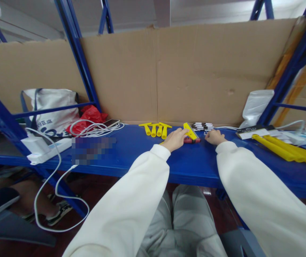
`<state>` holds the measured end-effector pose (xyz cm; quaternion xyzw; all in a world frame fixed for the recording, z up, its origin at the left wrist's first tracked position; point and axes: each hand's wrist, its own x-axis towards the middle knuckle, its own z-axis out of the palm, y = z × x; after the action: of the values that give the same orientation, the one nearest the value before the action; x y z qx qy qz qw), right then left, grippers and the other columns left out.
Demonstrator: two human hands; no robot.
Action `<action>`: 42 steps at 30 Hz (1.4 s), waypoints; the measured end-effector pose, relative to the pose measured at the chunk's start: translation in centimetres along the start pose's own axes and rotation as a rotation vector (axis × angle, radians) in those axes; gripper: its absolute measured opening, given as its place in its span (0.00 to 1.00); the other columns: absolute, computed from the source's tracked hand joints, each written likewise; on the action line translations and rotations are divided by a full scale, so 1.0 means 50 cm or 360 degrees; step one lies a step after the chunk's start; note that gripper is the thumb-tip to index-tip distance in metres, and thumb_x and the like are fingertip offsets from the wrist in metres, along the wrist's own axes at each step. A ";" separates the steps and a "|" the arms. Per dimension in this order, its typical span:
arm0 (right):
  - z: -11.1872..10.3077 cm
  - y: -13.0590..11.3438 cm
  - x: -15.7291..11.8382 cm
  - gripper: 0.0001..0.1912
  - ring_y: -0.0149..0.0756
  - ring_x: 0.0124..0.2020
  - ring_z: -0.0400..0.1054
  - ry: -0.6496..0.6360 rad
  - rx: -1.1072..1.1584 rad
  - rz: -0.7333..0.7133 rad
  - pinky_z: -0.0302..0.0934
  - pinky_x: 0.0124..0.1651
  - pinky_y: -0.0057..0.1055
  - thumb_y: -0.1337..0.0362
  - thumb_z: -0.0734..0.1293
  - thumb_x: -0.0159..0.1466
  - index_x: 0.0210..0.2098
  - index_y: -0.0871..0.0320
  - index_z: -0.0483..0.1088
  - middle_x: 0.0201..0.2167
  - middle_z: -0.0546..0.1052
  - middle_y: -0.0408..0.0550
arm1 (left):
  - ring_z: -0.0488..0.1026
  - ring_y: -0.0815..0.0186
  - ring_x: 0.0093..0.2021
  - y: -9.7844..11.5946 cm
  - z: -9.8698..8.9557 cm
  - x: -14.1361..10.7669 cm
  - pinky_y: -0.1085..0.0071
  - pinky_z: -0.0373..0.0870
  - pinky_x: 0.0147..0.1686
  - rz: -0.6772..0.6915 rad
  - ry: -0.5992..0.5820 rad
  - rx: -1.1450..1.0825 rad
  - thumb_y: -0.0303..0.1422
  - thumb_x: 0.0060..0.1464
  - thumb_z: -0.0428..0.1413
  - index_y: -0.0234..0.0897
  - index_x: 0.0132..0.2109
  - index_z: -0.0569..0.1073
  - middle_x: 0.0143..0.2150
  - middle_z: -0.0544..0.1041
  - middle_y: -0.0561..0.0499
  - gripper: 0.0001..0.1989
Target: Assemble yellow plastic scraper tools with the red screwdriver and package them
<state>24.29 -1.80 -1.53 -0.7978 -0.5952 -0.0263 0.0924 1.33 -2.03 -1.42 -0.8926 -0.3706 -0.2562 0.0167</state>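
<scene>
Cardboard wall (195,71) behind; yellow handles (155,129) beside left hand (174,139).

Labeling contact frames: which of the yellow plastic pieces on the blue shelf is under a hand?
The flat yellow piece with the red part, lying under the left hand's fingertips. The four yellow T-shaped pieces lie untouched to its left; the long yellow tubes lie far right.

Glossy blue metal shelf (131,150), matt cardboard backing (195,71), yellow plastic scraper (189,131)
</scene>
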 end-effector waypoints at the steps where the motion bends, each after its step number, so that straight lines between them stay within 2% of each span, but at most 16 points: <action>1: 0.000 0.000 0.001 0.15 0.57 0.60 0.65 -0.0006 0.0011 0.0008 0.63 0.58 0.54 0.66 0.62 0.65 0.45 0.59 0.79 0.53 0.76 0.62 | 0.76 0.57 0.55 0.001 -0.001 -0.001 0.61 0.72 0.57 -0.0002 -0.0013 0.0007 0.28 0.68 0.47 0.38 0.64 0.70 0.56 0.76 0.42 0.20; 7: -0.001 0.005 0.006 0.14 0.58 0.61 0.65 -0.0060 0.0025 0.0025 0.63 0.58 0.56 0.63 0.64 0.64 0.43 0.54 0.81 0.55 0.76 0.59 | 0.76 0.56 0.56 0.001 0.000 -0.002 0.61 0.71 0.58 0.0004 -0.0028 0.0009 0.28 0.68 0.46 0.38 0.64 0.69 0.58 0.76 0.41 0.20; 14: 0.000 0.008 0.013 0.12 0.58 0.59 0.66 -0.0034 -0.0003 -0.0015 0.65 0.56 0.56 0.63 0.65 0.62 0.39 0.55 0.81 0.50 0.78 0.59 | 0.76 0.57 0.56 -0.002 0.006 0.000 0.61 0.71 0.58 0.0012 -0.0018 0.0004 0.29 0.68 0.47 0.37 0.64 0.69 0.57 0.77 0.41 0.20; 22: -0.010 -0.003 -0.005 0.15 0.57 0.63 0.63 -0.0109 -0.0010 0.0027 0.60 0.61 0.57 0.64 0.62 0.66 0.45 0.56 0.80 0.56 0.75 0.60 | 0.76 0.56 0.56 0.000 0.007 0.001 0.61 0.71 0.58 -0.0001 -0.0029 0.0018 0.28 0.68 0.47 0.36 0.64 0.69 0.58 0.77 0.40 0.20; 26: -0.009 -0.006 -0.007 0.18 0.56 0.65 0.61 -0.0106 -0.0112 -0.0031 0.58 0.62 0.56 0.65 0.58 0.69 0.49 0.60 0.77 0.60 0.72 0.63 | 0.76 0.56 0.56 0.002 0.006 0.001 0.61 0.71 0.57 -0.0007 -0.0028 0.0021 0.28 0.68 0.47 0.37 0.63 0.70 0.57 0.77 0.41 0.20; 31: 0.005 -0.001 0.000 0.20 0.56 0.64 0.60 -0.0064 -0.0189 -0.0173 0.59 0.60 0.55 0.69 0.57 0.67 0.51 0.62 0.76 0.59 0.72 0.65 | 0.77 0.56 0.55 0.005 0.006 0.000 0.61 0.72 0.56 -0.0005 -0.0035 0.0030 0.29 0.68 0.48 0.38 0.62 0.72 0.55 0.78 0.41 0.19; 38: 0.011 0.002 0.005 0.23 0.57 0.63 0.62 -0.0019 -0.0224 -0.0197 0.60 0.59 0.57 0.69 0.57 0.66 0.56 0.61 0.75 0.59 0.73 0.66 | 0.78 0.56 0.52 0.006 0.005 -0.001 0.62 0.73 0.54 -0.0010 -0.0043 0.0022 0.31 0.68 0.50 0.40 0.59 0.74 0.52 0.78 0.42 0.16; 42: 0.006 -0.002 0.003 0.24 0.57 0.64 0.62 -0.0014 -0.0268 -0.0209 0.60 0.60 0.56 0.68 0.55 0.68 0.56 0.65 0.74 0.60 0.72 0.70 | 0.78 0.56 0.53 0.005 0.006 -0.001 0.62 0.73 0.54 -0.0012 -0.0067 0.0015 0.30 0.68 0.49 0.39 0.59 0.74 0.54 0.78 0.42 0.17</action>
<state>24.22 -1.60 -1.77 -0.7622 -0.6422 -0.0788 0.0203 1.63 -2.17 -1.66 -0.8963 -0.3753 -0.2357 0.0123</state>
